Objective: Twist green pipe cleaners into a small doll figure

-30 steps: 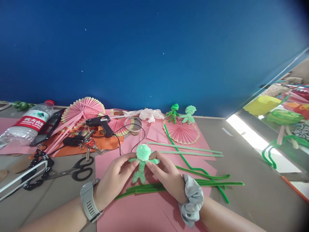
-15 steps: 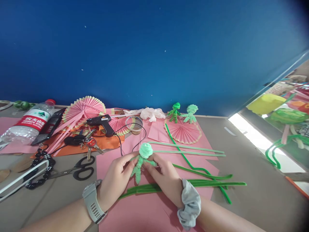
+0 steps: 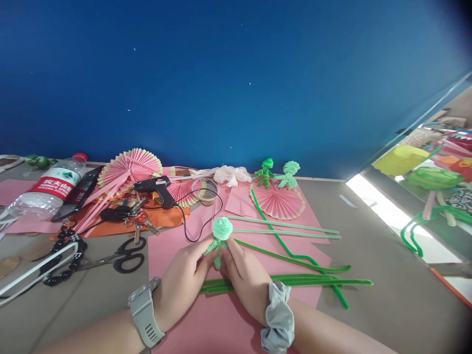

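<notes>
Above pink paper, mint figure upright, head topmost.

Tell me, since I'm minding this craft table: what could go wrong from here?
The left hand and right hand grip the mint-green pipe-cleaner figure closely, so it might bend out of shape.
The cord of the glue gun loops just beyond; a snag could tug it.
Green pipe cleaners pass under the right hand and might get dragged.
</notes>
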{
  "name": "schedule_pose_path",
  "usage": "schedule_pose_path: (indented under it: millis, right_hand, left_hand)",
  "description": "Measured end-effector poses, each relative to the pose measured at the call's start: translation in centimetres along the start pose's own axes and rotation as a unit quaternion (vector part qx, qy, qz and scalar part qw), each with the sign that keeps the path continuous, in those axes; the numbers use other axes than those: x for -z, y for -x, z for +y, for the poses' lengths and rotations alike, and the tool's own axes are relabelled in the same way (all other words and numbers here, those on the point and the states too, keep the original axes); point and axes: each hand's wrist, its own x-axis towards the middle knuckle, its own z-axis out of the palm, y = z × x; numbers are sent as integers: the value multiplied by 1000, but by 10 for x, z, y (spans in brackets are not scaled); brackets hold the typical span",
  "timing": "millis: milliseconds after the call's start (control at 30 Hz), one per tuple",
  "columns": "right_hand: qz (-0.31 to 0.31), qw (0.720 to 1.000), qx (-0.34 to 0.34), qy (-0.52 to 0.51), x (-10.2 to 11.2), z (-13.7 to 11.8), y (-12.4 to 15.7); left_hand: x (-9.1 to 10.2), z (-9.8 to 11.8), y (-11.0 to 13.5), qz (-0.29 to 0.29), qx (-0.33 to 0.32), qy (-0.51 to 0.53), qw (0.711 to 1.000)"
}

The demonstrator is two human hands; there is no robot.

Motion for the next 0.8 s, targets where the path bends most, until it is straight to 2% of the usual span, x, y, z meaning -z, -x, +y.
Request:
schedule_pose_path:
  millis: [167,300,467,567,667,733,800]
  right_hand:
    - [-12,1000,12,-2,1,-1,2]
    - [19,999,36,-31,12,-4,3]
    - [-12,995,15,-96,38,-5,-10]
    - [-18,992,6,-126,44,-3,-19]
    - [-27,987,-11,-157,39,-3,-21]
    - [-17,990,-8,-141,38,-7,-20]
    - [1,993,0,-120,49,-11,-21]
  left_hand:
    - [1,0,-2,1,20,13,1000]
    - [4,2,-6,-28,39,141,989]
    - [1,-2,-11,-50,46,280,958]
    - [-2,-8,-11,-59,65,291,953]
    - [-4,-12,-8,-71,85,291,950]
    - [-4,-13,-7,-68,82,303,947]
    - [-4,-14,-6,-45,65,327,942]
